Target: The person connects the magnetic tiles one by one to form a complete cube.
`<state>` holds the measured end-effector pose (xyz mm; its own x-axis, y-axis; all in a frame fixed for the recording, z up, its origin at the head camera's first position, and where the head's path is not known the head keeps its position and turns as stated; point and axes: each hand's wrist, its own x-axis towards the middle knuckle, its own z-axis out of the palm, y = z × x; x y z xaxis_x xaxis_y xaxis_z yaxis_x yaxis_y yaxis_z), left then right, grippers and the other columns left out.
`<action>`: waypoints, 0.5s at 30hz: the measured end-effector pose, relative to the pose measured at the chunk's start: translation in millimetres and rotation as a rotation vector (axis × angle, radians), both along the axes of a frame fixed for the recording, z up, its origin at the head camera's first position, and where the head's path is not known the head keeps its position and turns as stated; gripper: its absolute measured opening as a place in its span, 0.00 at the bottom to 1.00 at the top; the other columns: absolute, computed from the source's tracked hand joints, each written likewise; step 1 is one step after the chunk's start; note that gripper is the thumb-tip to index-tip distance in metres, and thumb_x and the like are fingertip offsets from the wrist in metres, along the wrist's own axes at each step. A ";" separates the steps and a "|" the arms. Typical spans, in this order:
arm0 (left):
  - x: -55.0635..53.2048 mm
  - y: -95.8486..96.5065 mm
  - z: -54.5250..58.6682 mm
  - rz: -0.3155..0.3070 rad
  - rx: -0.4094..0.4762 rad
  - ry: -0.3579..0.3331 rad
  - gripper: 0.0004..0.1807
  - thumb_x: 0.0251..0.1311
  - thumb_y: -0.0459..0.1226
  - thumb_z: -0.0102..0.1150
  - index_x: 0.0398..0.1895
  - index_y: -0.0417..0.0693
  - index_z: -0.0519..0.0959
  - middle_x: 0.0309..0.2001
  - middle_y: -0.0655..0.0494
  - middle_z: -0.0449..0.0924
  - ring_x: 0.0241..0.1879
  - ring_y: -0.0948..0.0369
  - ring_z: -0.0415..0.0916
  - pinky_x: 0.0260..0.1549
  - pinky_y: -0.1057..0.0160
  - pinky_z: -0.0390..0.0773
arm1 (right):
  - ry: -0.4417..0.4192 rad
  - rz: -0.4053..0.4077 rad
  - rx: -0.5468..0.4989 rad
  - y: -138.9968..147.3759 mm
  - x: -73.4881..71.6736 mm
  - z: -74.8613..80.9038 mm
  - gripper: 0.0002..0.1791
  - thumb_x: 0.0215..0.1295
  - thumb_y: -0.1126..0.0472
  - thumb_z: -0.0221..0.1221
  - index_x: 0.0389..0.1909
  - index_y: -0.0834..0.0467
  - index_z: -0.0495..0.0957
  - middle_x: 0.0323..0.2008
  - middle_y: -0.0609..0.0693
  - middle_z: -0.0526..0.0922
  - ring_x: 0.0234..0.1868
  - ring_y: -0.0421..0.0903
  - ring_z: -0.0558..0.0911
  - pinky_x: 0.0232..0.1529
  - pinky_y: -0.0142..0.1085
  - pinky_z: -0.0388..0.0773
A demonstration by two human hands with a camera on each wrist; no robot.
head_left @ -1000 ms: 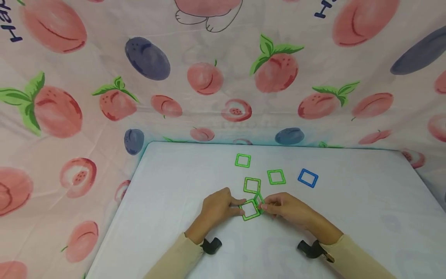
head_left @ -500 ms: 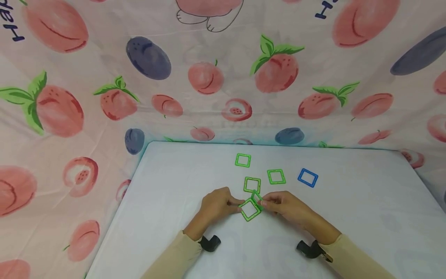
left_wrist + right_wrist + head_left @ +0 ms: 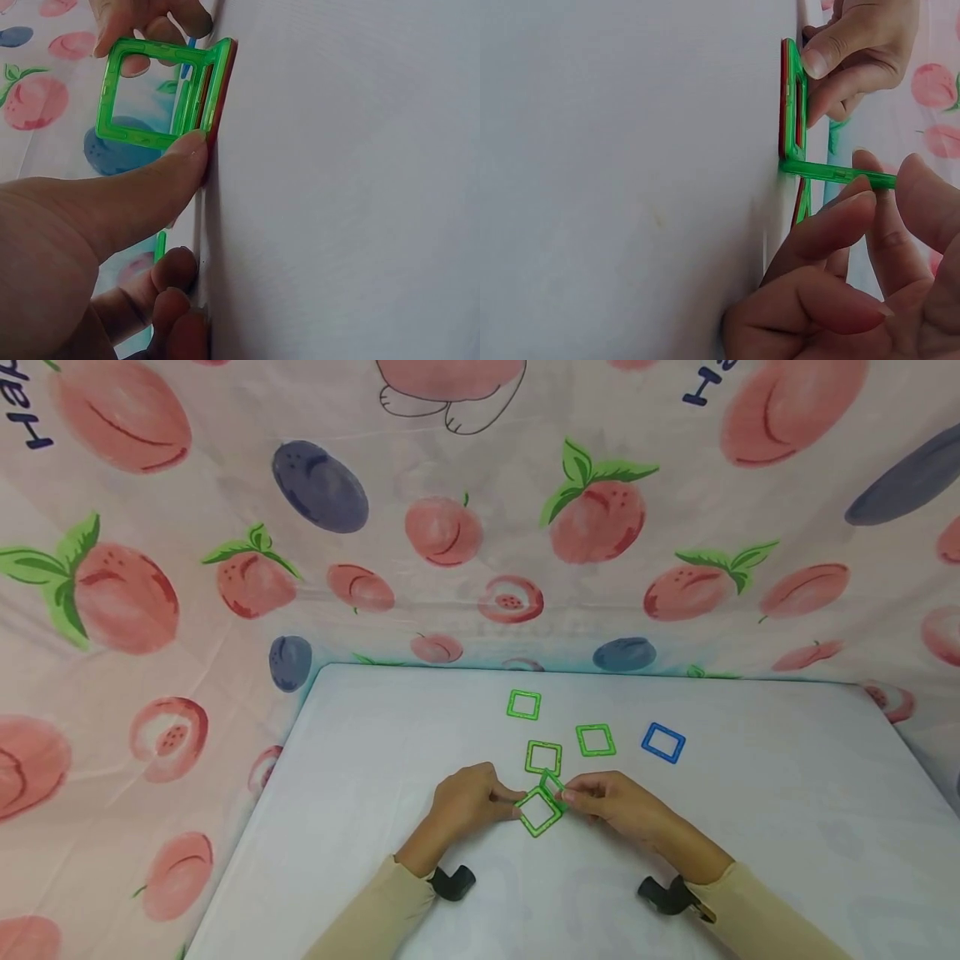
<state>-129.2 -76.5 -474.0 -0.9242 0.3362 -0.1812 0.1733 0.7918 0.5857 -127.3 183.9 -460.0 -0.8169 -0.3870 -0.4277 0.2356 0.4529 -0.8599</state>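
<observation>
A green square magnetic tile [image 3: 548,825] lies flat on the table, a red layer showing beneath it in both wrist views. My left hand [image 3: 467,802] pinches its left corner, thumb on top [image 3: 161,176]. Along the tile's far right edge stands a second green magnetic tile [image 3: 142,138], meeting the flat one at roughly a right angle. My right hand [image 3: 611,797] pinches this upright tile between thumb and fingers, its outer edge partly hidden by the thumb in the right wrist view. Just behind them is another green tile [image 3: 545,743], lying flat.
Farther back lie two more green square tiles, one at the rear [image 3: 524,692] and one to the right [image 3: 597,753]. A blue square tile [image 3: 670,732] is beyond them on the right. A fruit-patterned cloth [image 3: 510,543] hangs behind the white table [image 3: 787,793].
The flat tile has turned a little, so one corner now points toward me, and the upright tile has turned with it. Over the last half second both hands stay almost still.
</observation>
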 end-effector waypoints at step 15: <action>-12.0 -15.0 2.7 -0.038 0.212 -0.121 0.15 0.61 0.47 0.71 0.50 0.60 0.89 0.32 0.65 0.79 0.33 0.66 0.70 0.33 0.66 0.70 | -0.011 0.066 -0.051 -0.8 -2.4 -1.2 0.20 0.76 0.49 0.58 0.58 0.58 0.83 0.41 0.57 0.82 0.33 0.49 0.74 0.32 0.37 0.68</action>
<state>-141.2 -91.5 -471.3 -0.8860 0.4128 -0.2113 0.1193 0.6433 0.7562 -129.7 183.1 -461.2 -0.7842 -0.4617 -0.4146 0.2158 0.4236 -0.8798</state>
